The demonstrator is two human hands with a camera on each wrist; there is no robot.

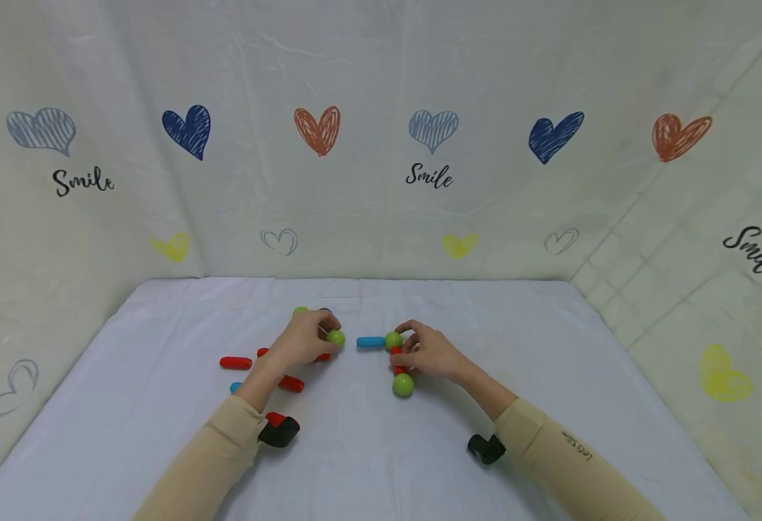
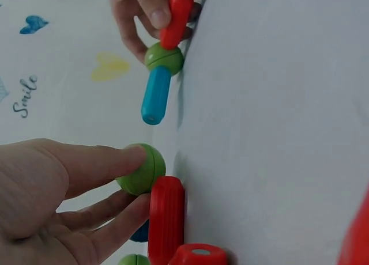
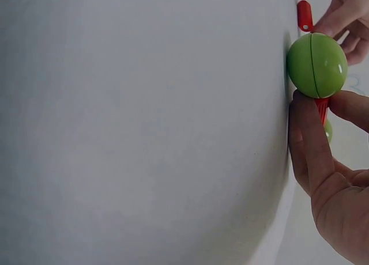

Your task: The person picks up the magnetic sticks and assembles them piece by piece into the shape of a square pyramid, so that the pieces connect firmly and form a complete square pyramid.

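My left hand pinches a loose green ball between thumb and fingers, just above the white table. Below that ball in the left wrist view, a red rod lies beside the fingertips. My right hand grips the red rod of a joined piece. This rod links a near green ball and a far green ball. From the far ball a blue rod sticks out leftward, its free end pointing toward the left hand's ball, with a gap between them.
Around the left forearm lie several loose red rods and a partly covered blue rod. Another green ball sits behind the left hand. Black wrist devices show at both sleeves. A cloth backdrop with printed hearts hangs behind the table.
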